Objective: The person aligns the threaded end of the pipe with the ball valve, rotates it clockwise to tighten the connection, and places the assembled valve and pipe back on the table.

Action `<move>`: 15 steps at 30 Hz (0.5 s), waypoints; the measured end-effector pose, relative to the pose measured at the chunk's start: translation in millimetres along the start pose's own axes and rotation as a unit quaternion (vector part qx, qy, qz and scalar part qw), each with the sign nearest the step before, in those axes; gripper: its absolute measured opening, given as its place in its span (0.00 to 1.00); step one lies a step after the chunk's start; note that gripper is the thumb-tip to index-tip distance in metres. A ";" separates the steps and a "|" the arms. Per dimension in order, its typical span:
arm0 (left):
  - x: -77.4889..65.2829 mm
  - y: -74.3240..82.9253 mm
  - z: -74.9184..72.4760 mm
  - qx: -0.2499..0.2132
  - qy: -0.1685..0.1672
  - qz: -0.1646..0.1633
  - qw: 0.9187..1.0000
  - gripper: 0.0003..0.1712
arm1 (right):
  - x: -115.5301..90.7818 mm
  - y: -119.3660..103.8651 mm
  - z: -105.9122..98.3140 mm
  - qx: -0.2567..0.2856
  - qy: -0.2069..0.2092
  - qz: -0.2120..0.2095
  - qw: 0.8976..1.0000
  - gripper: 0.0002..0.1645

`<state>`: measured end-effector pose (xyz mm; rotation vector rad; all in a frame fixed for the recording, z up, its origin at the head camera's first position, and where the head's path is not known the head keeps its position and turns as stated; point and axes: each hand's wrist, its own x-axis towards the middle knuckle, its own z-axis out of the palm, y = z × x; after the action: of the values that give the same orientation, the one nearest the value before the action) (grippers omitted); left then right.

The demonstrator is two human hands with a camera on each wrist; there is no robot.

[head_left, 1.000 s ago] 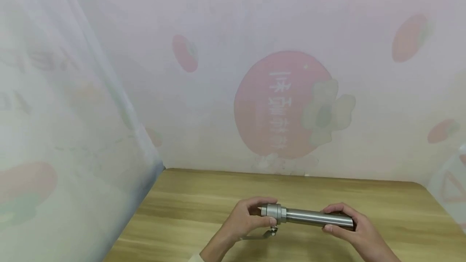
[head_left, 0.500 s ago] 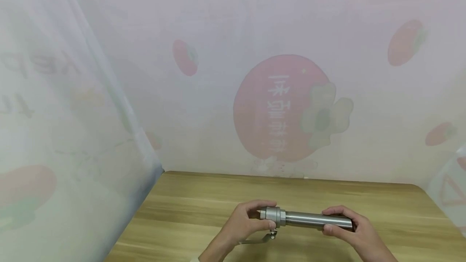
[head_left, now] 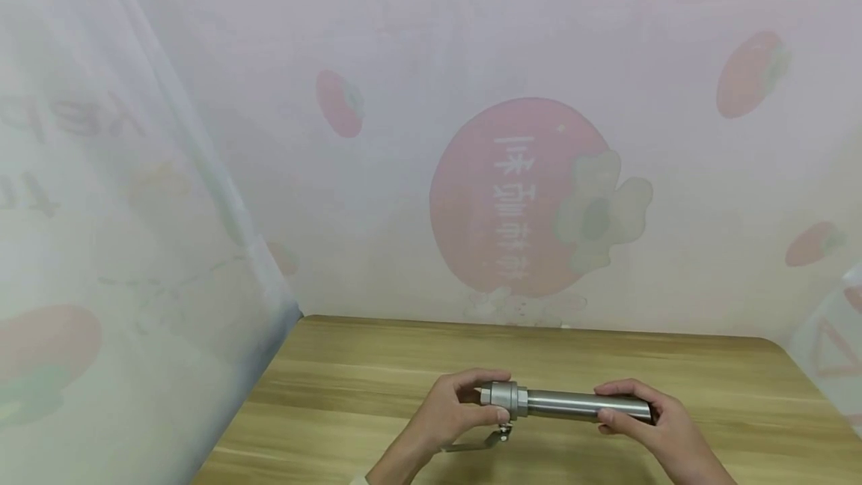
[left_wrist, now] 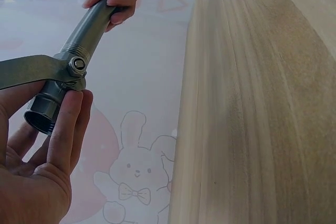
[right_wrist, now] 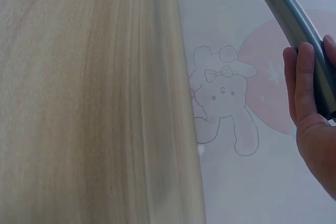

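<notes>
A silver metal ball valve with a flat lever handle is joined to a straight steel pipe. Thumb and fingers of my left hand grip the valve body from the left. My right hand holds the pipe near its far right end. In the left wrist view the valve's open threaded end faces the camera, and some pipe thread shows where the pipe meets the valve. The right wrist view shows fingers wrapped along the pipe. Both parts are held above the table.
A wood-grain table lies beneath the hands. Pale printed cloth with strawberry and rabbit pictures hangs behind it, and another sheet hangs along the left side.
Both hands keep hold of the valve and pipe in nearly the same place. The right fingers have shifted slightly on the pipe; the head view has tilted a little.
</notes>
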<state>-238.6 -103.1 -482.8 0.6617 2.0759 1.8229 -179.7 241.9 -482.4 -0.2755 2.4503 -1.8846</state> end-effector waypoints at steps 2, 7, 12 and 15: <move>-0.5 0.6 0.3 -0.001 0.000 0.000 1.000 0.27 | 0.5 -0.4 0.4 0.004 0.001 0.001 1.000 0.20; -1.7 2.0 1.7 -0.002 0.002 0.000 1.000 0.26 | 1.0 -0.9 0.8 0.011 0.006 0.005 1.000 0.21; -2.2 2.8 2.9 -0.006 0.003 -0.001 1.000 0.26 | 0.1 0.0 2.2 0.006 0.013 -0.008 1.000 0.21; -2.4 3.0 3.2 -0.005 0.005 -0.002 1.000 0.26 | 0.0 -0.1 3.5 0.002 0.018 -0.008 1.000 0.20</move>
<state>-234.5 -101.4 -480.4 0.6471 2.0713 1.8367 -179.2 238.6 -483.2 -0.2637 2.4737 -1.9163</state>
